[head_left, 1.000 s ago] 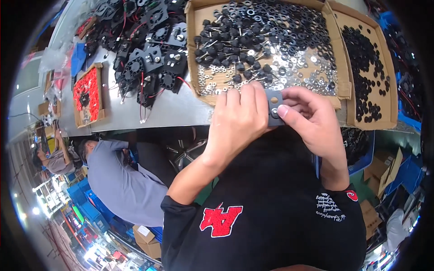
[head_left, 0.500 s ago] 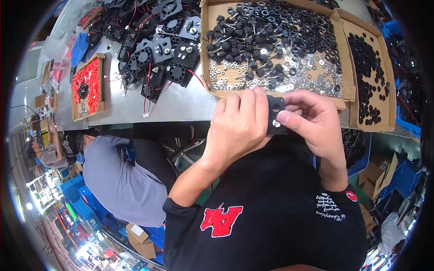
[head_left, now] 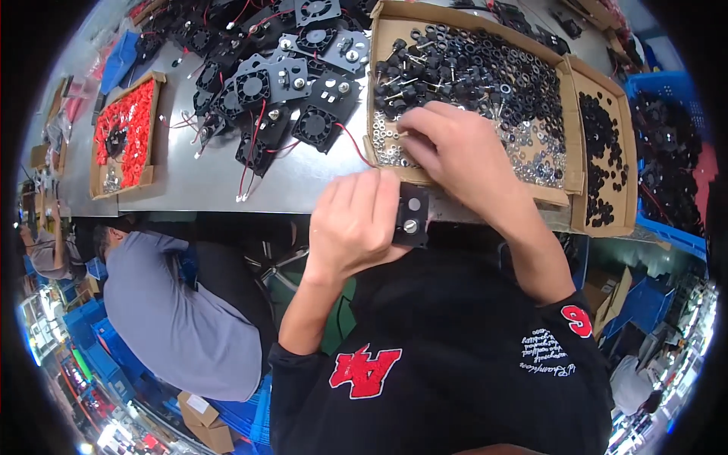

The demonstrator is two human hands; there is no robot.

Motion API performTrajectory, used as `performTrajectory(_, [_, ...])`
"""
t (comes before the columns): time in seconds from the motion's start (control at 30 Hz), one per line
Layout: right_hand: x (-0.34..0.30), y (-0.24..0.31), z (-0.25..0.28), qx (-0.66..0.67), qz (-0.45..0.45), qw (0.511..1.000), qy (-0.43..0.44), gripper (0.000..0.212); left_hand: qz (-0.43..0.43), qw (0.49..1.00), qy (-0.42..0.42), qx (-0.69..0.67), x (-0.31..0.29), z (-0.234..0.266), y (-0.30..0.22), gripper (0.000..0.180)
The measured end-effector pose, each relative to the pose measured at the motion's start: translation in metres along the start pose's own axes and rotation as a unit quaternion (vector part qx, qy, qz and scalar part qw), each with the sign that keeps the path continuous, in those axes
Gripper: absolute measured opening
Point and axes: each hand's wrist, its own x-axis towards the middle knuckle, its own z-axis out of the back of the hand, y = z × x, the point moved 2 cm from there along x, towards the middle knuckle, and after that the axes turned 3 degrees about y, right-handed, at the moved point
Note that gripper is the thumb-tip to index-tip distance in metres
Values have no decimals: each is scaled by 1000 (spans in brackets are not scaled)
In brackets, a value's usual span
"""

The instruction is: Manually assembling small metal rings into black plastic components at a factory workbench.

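Note:
My left hand [head_left: 356, 220] is closed around a black fan mounting plate [head_left: 413, 216], held just off the table's near edge. The plate's right end shows, with a round hole and a silver screw or nut; my fingers cover the rest. My right hand [head_left: 462, 152] is over the near left part of a cardboard tray [head_left: 574, 144], beside small silver nuts [head_left: 390, 155]. Its fingers are bent and drawn toward the thumb. Whatever lies between the fingertips is too small or hidden to make out. Black knob screws [head_left: 413, 72], black rings and silver washers [head_left: 531, 155] also fill this tray.
A heap of black fan assemblies [head_left: 254, 87] with red wires lies left of the tray. Farther left is a box of red parts [head_left: 125, 136]. Another cardboard tray [head_left: 618, 189] holds black rings, beside a blue crate [head_left: 671, 235]. A seated person [head_left: 178, 311] is at left.
My right hand has let go of the plate and moved up to the tray of nuts. My left hand keeps the plate, now farther left in view. The view has shifted slightly.

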Motion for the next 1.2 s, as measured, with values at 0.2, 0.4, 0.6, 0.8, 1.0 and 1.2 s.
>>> performTrajectory(0.2, [8,0,-5,-75,-36,996,33,12,19,1000,-18,15,-2,7,7,51])
performTrajectory(0.4, [-17,7,32,206,-149,967,6,6,54,995,62,64,12,11,-1,54])
performTrajectory(0.6, [-75,-16,54,463,-209,861,-3,21,15,994,79,77,41,7,-13,50])
performTrajectory(0.8, [-92,-11,66,406,-158,897,-74,19,-25,991,103,83,61,-13,-33,57])
performTrajectory(1.0, [-94,-30,67,349,-77,931,-74,22,-47,977,177,109,72,-29,-54,64])
performTrajectory(1.2, [-100,-46,63,351,-67,932,-60,20,-50,974,177,132,77,-35,-63,66])
